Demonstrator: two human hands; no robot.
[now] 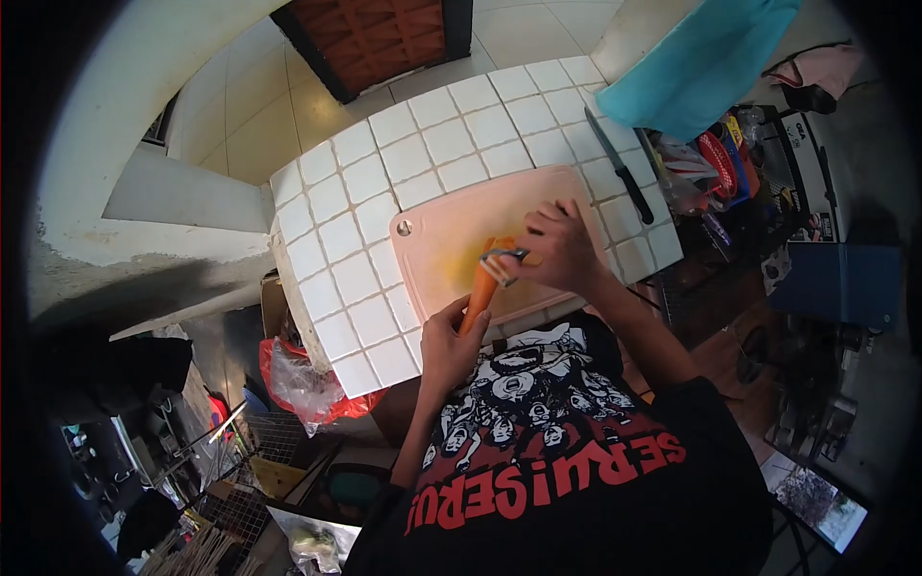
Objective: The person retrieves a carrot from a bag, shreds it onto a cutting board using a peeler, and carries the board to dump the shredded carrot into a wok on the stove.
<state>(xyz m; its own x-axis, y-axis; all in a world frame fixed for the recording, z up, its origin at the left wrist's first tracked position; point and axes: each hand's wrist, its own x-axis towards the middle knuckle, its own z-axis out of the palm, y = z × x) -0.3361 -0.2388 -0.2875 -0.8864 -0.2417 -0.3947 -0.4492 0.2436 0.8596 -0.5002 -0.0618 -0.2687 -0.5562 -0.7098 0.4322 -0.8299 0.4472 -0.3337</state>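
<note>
My left hand (449, 344) is wrapped round the lower end of an orange carrot (475, 305), which slants upward over a pink cutting board (432, 223). In my right hand (562, 248) is a peeler (498, 265), its head against the upper part of the carrot. Some orange pieces (499, 242) show on the board beside the peeler, partly hidden by it. A yellowish stain marks the board around them.
The board rests on a white tiled counter (331, 278). A knife (622, 168) with a black handle lies to its right. Beyond hangs a turquoise cloth (687, 72). A red and clear plastic bag (305, 384) hangs at the counter's left front.
</note>
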